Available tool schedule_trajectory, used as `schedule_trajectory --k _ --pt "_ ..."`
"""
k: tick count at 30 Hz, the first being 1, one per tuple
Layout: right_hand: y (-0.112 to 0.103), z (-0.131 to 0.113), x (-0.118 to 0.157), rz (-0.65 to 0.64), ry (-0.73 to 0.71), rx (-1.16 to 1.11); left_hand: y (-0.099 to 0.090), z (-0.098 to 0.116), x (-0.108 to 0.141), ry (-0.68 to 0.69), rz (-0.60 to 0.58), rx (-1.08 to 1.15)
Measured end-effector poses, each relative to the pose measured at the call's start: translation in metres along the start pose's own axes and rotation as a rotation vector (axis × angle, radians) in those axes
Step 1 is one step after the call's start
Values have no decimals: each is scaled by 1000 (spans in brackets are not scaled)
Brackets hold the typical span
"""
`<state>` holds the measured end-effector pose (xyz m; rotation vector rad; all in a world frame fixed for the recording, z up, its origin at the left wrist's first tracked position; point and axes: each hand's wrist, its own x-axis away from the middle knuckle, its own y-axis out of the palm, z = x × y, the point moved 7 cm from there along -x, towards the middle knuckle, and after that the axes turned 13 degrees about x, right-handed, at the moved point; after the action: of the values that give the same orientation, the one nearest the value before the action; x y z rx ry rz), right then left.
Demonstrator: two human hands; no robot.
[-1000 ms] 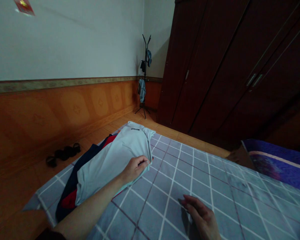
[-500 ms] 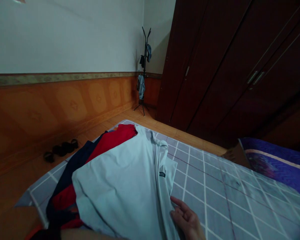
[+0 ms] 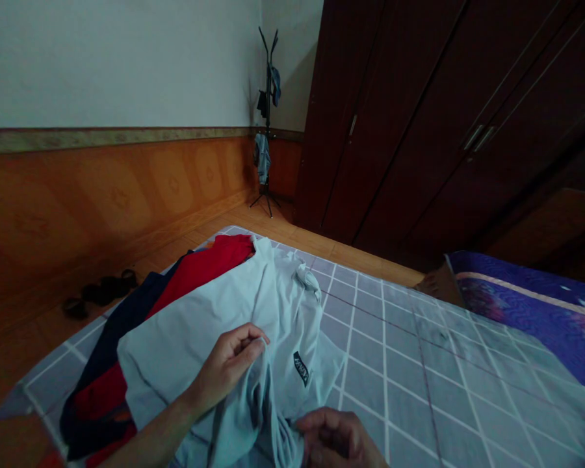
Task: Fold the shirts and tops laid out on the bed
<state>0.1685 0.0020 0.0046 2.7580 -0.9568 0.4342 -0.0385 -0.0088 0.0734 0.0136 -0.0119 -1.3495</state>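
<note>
Left hand (image 3: pixel 231 364), lower centre of the frame: thumb and fingertips pinching a raised fold of the pale shirt (image 3: pixel 195 331); right hand (image 3: pixel 338 439), bottom edge right of centre: fingers bent against the same gathered cloth, whether pinching it cannot be told; pale shirt, lower left to centre, partly bunched, a dark label (image 3: pixel 301 368) between the hands' level and its collar; red and navy clothing (image 3: pixel 121 318), lower left, partly beneath it; checked sheet (image 3: pixel 365 370), under all; purple cloth (image 3: pixel 526 312), right edge; coat stand (image 3: pixel 268 123), upper centre; dark wardrobe (image 3: pixel 400 117), upper right
</note>
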Motion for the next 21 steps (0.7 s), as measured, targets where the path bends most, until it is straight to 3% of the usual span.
schedule_trajectory --k 2,4,7,10,13,16,18,21 --pt "-22 -11 -6 203 -28 152 -7 -4 -4 49 29 -125" --pt "-51 -27 -14 397 -71 286 -2 -8 -6 79 -25 -235" --pt "-91 -52 -33 602 -135 426 24 -20 0 81 -255 -378" --pt "-114 -70 -65 713 -132 616 52 -38 15 79 -520 -578" --pt "-111 -74 -100 721 -39 920 64 -49 25 114 -610 -722" --pt "-89 -72 -122 658 13 1207 64 -48 24 130 -567 -758" --pt "-75 -69 -124 622 6 1279 62 -46 20 139 -540 -785" --pt "-62 -58 -104 557 3 1314 60 -45 17 172 -529 -825"
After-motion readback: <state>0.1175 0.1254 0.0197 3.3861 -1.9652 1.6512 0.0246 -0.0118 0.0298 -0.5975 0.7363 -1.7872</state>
